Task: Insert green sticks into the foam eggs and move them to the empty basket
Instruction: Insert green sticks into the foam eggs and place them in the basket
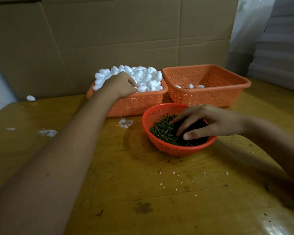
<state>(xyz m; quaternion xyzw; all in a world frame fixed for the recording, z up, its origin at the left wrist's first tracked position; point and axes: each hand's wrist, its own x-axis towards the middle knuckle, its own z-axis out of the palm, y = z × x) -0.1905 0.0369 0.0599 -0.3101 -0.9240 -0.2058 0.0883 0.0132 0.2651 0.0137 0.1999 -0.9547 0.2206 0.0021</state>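
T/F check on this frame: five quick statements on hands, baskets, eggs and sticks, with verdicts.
1. The left hand is down among the foam eggs heaped in the left square basket. True.
2. The right hand hangs clear of every basket. False: its fingers reach into the round basket.
3. The right square basket holds nothing. False: a few eggs lie on its floor.
4. A stray egg lies outside the baskets at far left. True.
5. The green sticks are in a square basket. False: they are in the round basket.
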